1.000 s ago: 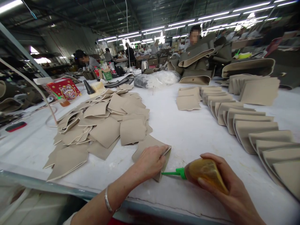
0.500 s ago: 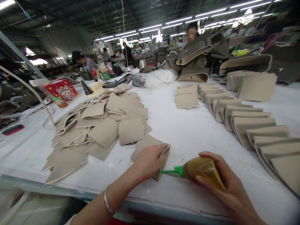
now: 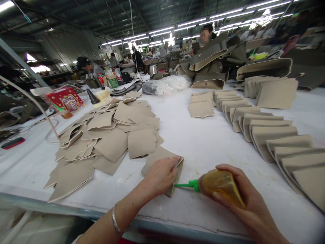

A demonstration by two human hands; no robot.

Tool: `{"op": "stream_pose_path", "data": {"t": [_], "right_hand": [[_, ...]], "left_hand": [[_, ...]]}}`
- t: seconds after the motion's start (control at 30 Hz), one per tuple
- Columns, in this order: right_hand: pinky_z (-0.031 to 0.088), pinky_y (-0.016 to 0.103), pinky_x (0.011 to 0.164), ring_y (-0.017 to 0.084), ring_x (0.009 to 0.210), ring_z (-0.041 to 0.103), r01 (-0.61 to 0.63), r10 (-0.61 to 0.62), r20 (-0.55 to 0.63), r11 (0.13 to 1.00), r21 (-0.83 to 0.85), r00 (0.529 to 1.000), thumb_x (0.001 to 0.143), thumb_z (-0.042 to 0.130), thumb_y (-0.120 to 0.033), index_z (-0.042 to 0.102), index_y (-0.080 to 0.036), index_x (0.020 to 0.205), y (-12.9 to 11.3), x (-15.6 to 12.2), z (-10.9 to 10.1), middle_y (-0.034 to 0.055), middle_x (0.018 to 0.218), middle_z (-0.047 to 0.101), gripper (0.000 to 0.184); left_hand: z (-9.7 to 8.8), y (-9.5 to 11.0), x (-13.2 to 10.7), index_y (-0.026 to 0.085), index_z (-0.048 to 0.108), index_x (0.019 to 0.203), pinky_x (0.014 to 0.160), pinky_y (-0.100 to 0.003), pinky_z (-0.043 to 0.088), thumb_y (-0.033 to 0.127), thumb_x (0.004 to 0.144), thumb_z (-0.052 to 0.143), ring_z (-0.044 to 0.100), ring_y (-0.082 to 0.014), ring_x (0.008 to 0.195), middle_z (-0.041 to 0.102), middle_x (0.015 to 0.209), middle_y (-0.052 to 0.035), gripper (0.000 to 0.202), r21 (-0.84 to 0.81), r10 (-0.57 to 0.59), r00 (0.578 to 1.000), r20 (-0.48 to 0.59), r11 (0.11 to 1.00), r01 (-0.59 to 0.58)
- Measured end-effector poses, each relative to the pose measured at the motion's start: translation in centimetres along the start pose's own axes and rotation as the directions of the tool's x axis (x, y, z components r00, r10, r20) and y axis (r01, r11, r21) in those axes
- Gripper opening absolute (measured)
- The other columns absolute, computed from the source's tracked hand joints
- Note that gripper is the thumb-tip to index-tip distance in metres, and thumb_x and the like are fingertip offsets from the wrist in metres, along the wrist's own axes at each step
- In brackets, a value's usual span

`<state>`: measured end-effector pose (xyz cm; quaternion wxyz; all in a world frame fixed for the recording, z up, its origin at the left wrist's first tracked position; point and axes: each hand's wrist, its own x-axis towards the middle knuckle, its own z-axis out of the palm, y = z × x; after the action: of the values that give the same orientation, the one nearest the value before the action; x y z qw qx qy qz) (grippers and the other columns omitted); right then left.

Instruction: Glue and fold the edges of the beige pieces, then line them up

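My left hand [image 3: 161,176] presses down on a beige folded fabric piece [image 3: 155,156] near the table's front edge, fingers curled over its right edge. My right hand [image 3: 243,200] is wrapped round an amber glue bottle [image 3: 219,184]. The bottle's green nozzle [image 3: 186,185] points left and touches the lower right edge of that piece. A silver bangle [image 3: 115,218] sits on my left wrist.
A loose heap of beige pieces [image 3: 106,134] lies to the left on the white table [image 3: 200,139]. A fanned row of folded pieces [image 3: 269,132] runs along the right. A red box [image 3: 64,99], plastic bag [image 3: 166,84] and olive bag shells [image 3: 210,57] stand behind. Other people work at the far benches.
Hardly anything: the nozzle tip has crept slightly left along the piece's edge, and my view has shifted a little. Both hands keep their grip.
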<state>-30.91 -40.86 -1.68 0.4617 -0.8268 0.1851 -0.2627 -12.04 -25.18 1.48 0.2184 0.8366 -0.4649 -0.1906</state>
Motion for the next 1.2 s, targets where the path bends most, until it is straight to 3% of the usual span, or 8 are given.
{"op": "stream_pose_path", "data": {"t": [0.1, 0.2, 0.33, 0.57, 0.8, 0.93, 1.1, 1.2], "right_hand": [[0.053, 0.025, 0.080, 0.023, 0.101, 0.062, -0.017, 0.013, 0.068, 0.998, 0.058, 0.998, 0.085, 0.068, -0.042, 0.052, -0.030, 0.120, 0.0, 0.0, 0.2, 0.0019, 0.115, 0.061, 0.041], [0.052, 0.026, 0.078, 0.022, 0.093, 0.062, -0.026, 0.026, -0.039, 1.000, 0.013, 0.999, 0.085, 0.067, -0.045, 0.052, -0.028, 0.119, 0.1, 1.2, 0.0, 0.0021, 0.112, 0.060, 0.040], [0.051, 0.027, 0.076, 0.022, 0.092, 0.060, 0.072, -0.084, -0.147, 0.993, -0.089, 0.986, 0.082, 0.069, -0.047, 0.054, -0.027, 0.116, 0.7, 2.9, -0.7, 0.0030, 0.111, 0.059, 0.042], [0.052, 0.026, 0.074, 0.021, 0.090, 0.062, 0.077, -0.078, -0.026, 0.996, -0.038, 0.997, 0.086, 0.068, -0.045, 0.050, -0.029, 0.121, 1.1, 2.6, -0.8, 0.0018, 0.111, 0.059, 0.042], [0.050, 0.025, 0.079, 0.021, 0.096, 0.059, 0.138, -0.150, -0.128, 0.985, -0.100, 0.980, 0.085, 0.069, -0.043, 0.052, -0.028, 0.120, 1.1, 3.7, -1.1, 0.0023, 0.113, 0.057, 0.042], [0.050, 0.024, 0.078, 0.020, 0.096, 0.060, 0.136, -0.142, -0.073, 0.987, -0.081, 0.987, 0.086, 0.069, -0.043, 0.051, -0.029, 0.120, 1.1, 3.4, -1.1, 0.0020, 0.114, 0.058, 0.041], [0.049, 0.026, 0.077, 0.022, 0.096, 0.058, 0.096, -0.110, -0.156, 0.991, -0.097, 0.982, 0.084, 0.070, -0.044, 0.052, -0.027, 0.120, 1.2, 3.6, -1.0, 0.0035, 0.113, 0.057, 0.044], [0.050, 0.028, 0.077, 0.023, 0.094, 0.059, 0.023, -0.025, -0.084, 1.000, -0.017, 0.996, 0.081, 0.072, -0.045, 0.053, -0.026, 0.118, 1.0, 3.1, -0.9, 0.0036, 0.111, 0.058, 0.045]], "left_hand": [[0.0, 0.0, 0.1, 0.015, 0.054, 0.135, 0.103, -0.036, 0.043, 0.016, 0.087, 0.039, 0.059, -0.0242, 0.116, 0.062, 0.129, -0.0083, 0.050, -0.011, 0.009, 1.000, 0.000, 1.000, -0.009], [0.1, -0.1, 0.2, 0.015, 0.055, 0.134, 0.102, -0.035, 0.043, 0.016, 0.086, 0.040, 0.059, -0.0243, 0.115, 0.063, 0.128, -0.0083, 0.050, -0.019, 0.012, 1.000, 0.004, 1.000, -0.012], [0.2, -0.1, 0.4, 0.016, 0.057, 0.132, 0.099, -0.034, 0.045, 0.015, 0.084, 0.040, 0.061, -0.0244, 0.113, 0.064, 0.125, -0.0075, 0.051, -0.025, 0.013, 1.000, 0.009, 1.000, -0.012], [-0.1, 0.2, 0.8, 0.018, 0.060, 0.130, 0.092, -0.033, 0.047, 0.016, 0.079, 0.043, 0.064, -0.0250, 0.104, 0.068, 0.119, -0.0070, 0.054, -0.026, -0.028, 0.999, 0.022, 0.999, 0.028], [0.0, 0.2, 0.8, 0.019, 0.062, 0.128, 0.082, -0.030, 0.048, 0.016, 0.079, 0.043, 0.066, -0.0238, 0.088, 0.073, 0.100, -0.0059, 0.053, -0.029, -0.044, 0.999, 0.024, 0.999, 0.045], [-0.1, 0.2, 0.9, 0.020, 0.062, 0.127, 0.082, -0.031, 0.048, 0.016, 0.077, 0.043, 0.066, -0.0248, 0.090, 0.073, 0.102, -0.0065, 0.054, -0.030, -0.042, 0.999, 0.022, 0.999, 0.043], [-0.1, 0.2, 1.0, 0.020, 0.062, 0.128, 0.079, -0.031, 0.047, 0.017, 0.076, 0.043, 0.065, -0.0251, 0.087, 0.073, 0.100, -0.0070, 0.054, -0.029, -0.054, 0.998, 0.026, 0.998, 0.055], [0.0, 0.1, 1.1, 0.019, 0.063, 0.126, 0.076, -0.031, 0.046, 0.017, 0.076, 0.043, 0.064, -0.0244, 0.082, 0.072, 0.093, -0.0066, 0.053, -0.042, -0.044, 0.999, 0.017, 0.998, 0.045]]}}
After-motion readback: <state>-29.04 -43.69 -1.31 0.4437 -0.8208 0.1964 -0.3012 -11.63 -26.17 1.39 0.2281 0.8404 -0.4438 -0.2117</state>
